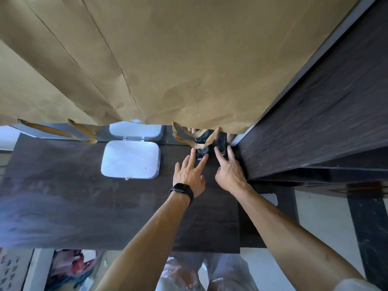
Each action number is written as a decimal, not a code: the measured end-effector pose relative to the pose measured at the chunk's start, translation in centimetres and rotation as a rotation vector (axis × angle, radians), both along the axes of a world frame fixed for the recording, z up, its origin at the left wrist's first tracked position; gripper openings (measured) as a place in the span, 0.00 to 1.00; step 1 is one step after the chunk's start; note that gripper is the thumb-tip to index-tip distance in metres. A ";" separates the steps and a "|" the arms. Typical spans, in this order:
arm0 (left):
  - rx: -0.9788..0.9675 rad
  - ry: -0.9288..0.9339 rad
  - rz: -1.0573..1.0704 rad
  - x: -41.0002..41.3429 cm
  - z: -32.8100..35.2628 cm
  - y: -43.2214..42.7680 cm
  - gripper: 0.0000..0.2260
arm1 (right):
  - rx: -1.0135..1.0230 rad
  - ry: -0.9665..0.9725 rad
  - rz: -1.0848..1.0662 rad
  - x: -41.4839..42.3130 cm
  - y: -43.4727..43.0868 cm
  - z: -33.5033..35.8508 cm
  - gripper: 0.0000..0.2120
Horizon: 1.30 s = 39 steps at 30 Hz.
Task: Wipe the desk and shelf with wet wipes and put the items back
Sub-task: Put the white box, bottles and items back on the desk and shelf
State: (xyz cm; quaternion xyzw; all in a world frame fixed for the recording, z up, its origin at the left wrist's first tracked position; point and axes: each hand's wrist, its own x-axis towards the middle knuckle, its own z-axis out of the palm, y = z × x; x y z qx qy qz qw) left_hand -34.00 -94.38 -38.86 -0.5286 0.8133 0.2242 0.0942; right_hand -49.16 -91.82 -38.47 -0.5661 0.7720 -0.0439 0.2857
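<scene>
Two small black objects stand at the back right of the dark wooden desk (84, 206), partly hidden under hanging brown paper bags. My left hand (190, 172), with a black band on its wrist, touches the left black object (202, 152) with straight fingers. My right hand (228, 171) has its fingers stretched onto the right black object (220, 143). A white wet wipe box (131, 159) with its lid flipped open sits on the desk left of my hands. What the black objects are cannot be told.
Large brown paper bags (168, 59) with ribbon handles (195, 141) fill the upper view and hide the back of the desk. A dark wooden shelf side (315, 122) stands right next to my right hand. Clutter lies on the floor below the desk's front edge.
</scene>
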 end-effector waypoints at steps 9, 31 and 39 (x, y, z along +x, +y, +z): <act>-0.023 0.038 0.047 2.9 2.9 3.5 0.22 | -0.111 -0.035 0.120 -0.8 7.4 3.4 0.25; -0.601 0.333 0.125 -9.4 15.1 19.7 0.19 | -0.681 0.189 0.277 -16.7 23.3 15.9 0.20; -0.454 0.255 -0.059 -14.1 16.2 20.3 0.33 | -0.414 0.256 0.208 -19.4 23.0 17.1 0.31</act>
